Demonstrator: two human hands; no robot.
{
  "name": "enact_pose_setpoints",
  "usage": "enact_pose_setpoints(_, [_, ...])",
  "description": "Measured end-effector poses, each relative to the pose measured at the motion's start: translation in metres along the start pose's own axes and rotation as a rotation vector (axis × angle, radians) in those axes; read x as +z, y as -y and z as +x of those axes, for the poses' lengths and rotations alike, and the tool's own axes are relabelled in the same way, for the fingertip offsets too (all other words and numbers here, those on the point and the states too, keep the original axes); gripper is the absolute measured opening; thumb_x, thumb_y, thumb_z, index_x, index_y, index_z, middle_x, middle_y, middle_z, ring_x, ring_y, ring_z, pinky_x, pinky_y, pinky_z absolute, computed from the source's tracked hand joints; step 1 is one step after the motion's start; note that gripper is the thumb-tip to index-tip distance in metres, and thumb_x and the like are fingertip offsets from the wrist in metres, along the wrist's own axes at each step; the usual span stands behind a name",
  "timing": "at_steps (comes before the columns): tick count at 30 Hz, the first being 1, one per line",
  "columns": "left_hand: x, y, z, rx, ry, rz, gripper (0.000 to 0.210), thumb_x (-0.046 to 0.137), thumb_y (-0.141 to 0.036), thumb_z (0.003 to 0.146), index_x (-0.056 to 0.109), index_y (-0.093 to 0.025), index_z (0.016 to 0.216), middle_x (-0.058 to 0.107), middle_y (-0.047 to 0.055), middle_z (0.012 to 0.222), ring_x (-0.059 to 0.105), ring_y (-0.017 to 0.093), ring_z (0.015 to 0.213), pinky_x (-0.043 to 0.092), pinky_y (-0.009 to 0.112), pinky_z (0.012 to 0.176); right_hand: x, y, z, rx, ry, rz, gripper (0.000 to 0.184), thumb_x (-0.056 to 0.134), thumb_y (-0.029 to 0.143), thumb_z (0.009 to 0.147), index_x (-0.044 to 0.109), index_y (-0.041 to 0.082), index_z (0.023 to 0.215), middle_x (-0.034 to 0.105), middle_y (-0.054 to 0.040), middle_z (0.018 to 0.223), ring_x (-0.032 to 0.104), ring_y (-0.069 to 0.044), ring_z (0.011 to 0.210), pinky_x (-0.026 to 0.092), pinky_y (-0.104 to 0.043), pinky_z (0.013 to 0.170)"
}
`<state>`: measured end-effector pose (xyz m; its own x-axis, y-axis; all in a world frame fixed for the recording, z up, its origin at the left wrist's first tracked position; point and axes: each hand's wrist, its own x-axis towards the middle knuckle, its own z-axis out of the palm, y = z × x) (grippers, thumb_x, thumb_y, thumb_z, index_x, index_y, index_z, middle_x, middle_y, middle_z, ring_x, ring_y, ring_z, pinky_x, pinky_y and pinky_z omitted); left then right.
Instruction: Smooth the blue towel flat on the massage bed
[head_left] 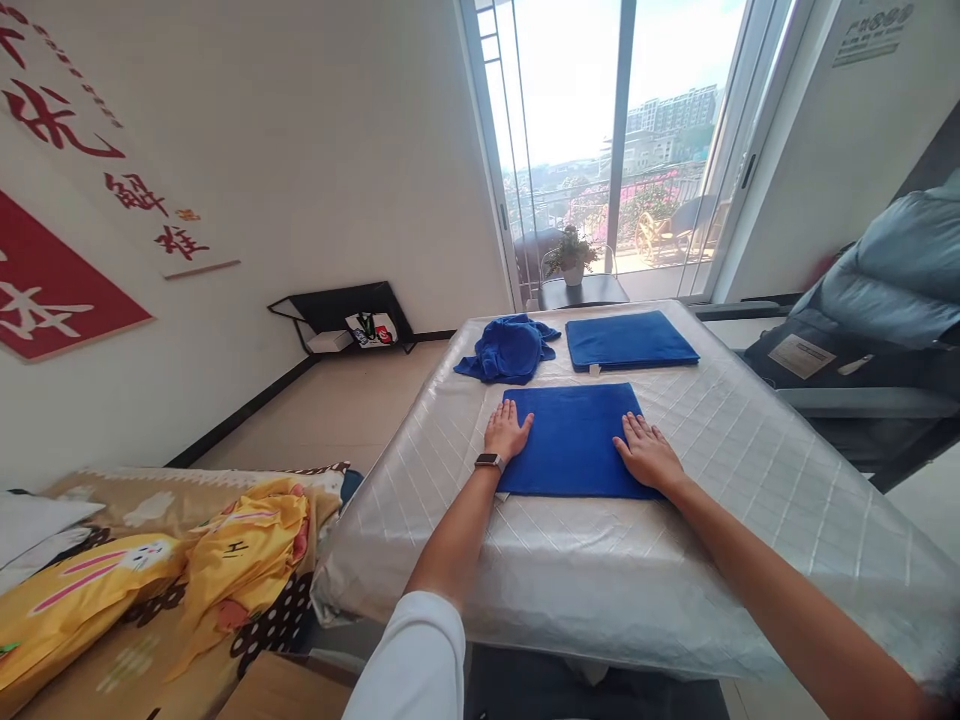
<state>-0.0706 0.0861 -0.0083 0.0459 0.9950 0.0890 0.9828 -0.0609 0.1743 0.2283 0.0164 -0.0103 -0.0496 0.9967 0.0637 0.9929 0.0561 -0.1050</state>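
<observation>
A blue cloth (574,450), folded into a flat rectangle, lies in front of me on the silver quilted table cover (720,520). On its left edge my left hand (508,432) rests flat, fingers stretched forward, a watch on the wrist. My right hand (649,453) lies flat on the opposite edge with its fingers spread. Behind it to the right is a second flat stack of folded blue cloth (631,340) with a small white tag. A crumpled blue cloth (510,348) sits in a heap at the back left.
A bed with yellow bedding (247,540) stands low on the left, a cardboard box (289,688) near it. On the right is a dark chair (847,390) with a grey puffy jacket (892,265). A potted plant (574,262) stands beyond the table by the glass door.
</observation>
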Motion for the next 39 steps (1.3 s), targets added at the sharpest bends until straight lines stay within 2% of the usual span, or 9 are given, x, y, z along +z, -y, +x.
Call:
enact_pose_setpoints(4, [-0.008,-0.016,-0.007,-0.018,-0.134,0.090,0.072,0.024,-0.056,0.102,0.039,-0.005,0.150,0.035,0.019,0.158,0.027,0.030,0.148,0.018,0.043,0.122,0.005,0.002,-0.002,0.008,0.018,0.004,0.068,0.020,0.045,0.101,0.025,0.005,0.157,0.022,-0.0101,0.164,0.017,-0.023,0.151,0.014,-0.042,0.123])
enact_pose_setpoints(7, [-0.009,-0.056,-0.016,0.116,-0.212,0.068,0.058,0.028,-0.044,0.104,0.049,-0.007,0.143,0.045,0.019,0.152,0.034,0.029,0.145,0.023,0.044,0.120,0.006,0.002,0.000,-0.002,0.010,0.012,0.069,0.019,0.046,0.101,0.026,0.005,0.157,0.022,-0.0108,0.164,0.017,-0.023,0.151,0.015,-0.043,0.123])
enact_pose_setpoints(12, [0.010,-0.154,-0.030,0.520,-0.149,-0.060,0.052,0.028,-0.041,0.105,0.050,-0.012,0.142,0.049,0.013,0.150,0.038,0.022,0.143,0.030,0.040,0.118,0.006,-0.001,-0.004,-0.029,-0.004,-0.005,0.065,0.024,0.038,0.100,0.027,0.006,0.156,0.024,-0.0120,0.163,0.019,-0.024,0.151,0.017,-0.043,0.123])
enact_pose_setpoints(16, [0.026,-0.188,-0.032,0.559,-0.027,-0.084,0.062,0.015,-0.047,0.106,0.040,-0.012,0.150,0.039,0.012,0.157,0.031,0.021,0.147,0.025,0.041,0.121,0.006,-0.004,-0.008,-0.078,-0.029,-0.022,0.063,0.029,0.023,0.096,0.027,0.009,0.157,0.025,-0.0115,0.163,0.019,-0.023,0.151,0.020,-0.040,0.122])
enact_pose_setpoints(21, [0.023,-0.150,-0.037,0.526,0.038,-0.051,0.070,0.011,-0.056,0.104,0.033,-0.012,0.154,0.031,0.010,0.161,0.022,0.020,0.150,0.018,0.040,0.123,0.008,-0.002,-0.005,-0.040,-0.028,-0.011,0.064,0.024,0.036,0.100,0.030,0.006,0.156,0.026,-0.0128,0.163,0.021,-0.025,0.150,0.019,-0.043,0.122])
enact_pose_setpoints(26, [0.007,-0.079,-0.053,0.447,0.094,-0.019,0.074,0.007,-0.060,0.102,0.029,-0.014,0.156,0.027,0.008,0.163,0.019,0.020,0.151,0.017,0.041,0.124,0.007,0.000,-0.003,-0.015,-0.016,0.020,0.069,0.021,0.046,0.101,0.028,0.006,0.156,0.024,-0.0126,0.163,0.019,-0.024,0.151,0.016,-0.042,0.123])
enact_pose_setpoints(32, [-0.005,0.003,-0.074,0.213,0.064,0.025,0.077,0.010,-0.063,0.101,0.024,-0.013,0.158,0.023,0.011,0.163,0.016,0.023,0.152,0.016,0.043,0.124,0.006,-0.001,-0.003,-0.010,-0.002,0.001,0.068,0.020,0.045,0.101,0.028,0.006,0.156,0.023,-0.0115,0.163,0.020,-0.024,0.151,0.018,-0.042,0.123])
enact_pose_setpoints(35, [-0.006,0.016,-0.080,0.193,0.049,0.014,0.080,0.010,-0.064,0.100,0.023,-0.009,0.157,0.021,0.012,0.164,0.015,0.024,0.152,0.017,0.042,0.124,0.003,0.001,-0.003,-0.011,-0.014,-0.015,0.067,0.021,0.044,0.102,0.029,0.004,0.155,0.025,-0.0120,0.163,0.022,-0.024,0.150,0.019,-0.043,0.122])
enact_pose_setpoints(39, [-0.006,0.013,-0.082,0.193,0.042,-0.010,0.082,0.011,-0.065,0.100,0.023,-0.008,0.157,0.022,0.013,0.163,0.015,0.024,0.152,0.016,0.041,0.124,-0.007,0.006,-0.012,-0.033,-0.083,-0.054,0.063,0.023,0.038,0.101,0.037,0.003,0.152,0.035,-0.0140,0.159,0.027,-0.025,0.149,0.017,-0.043,0.122])
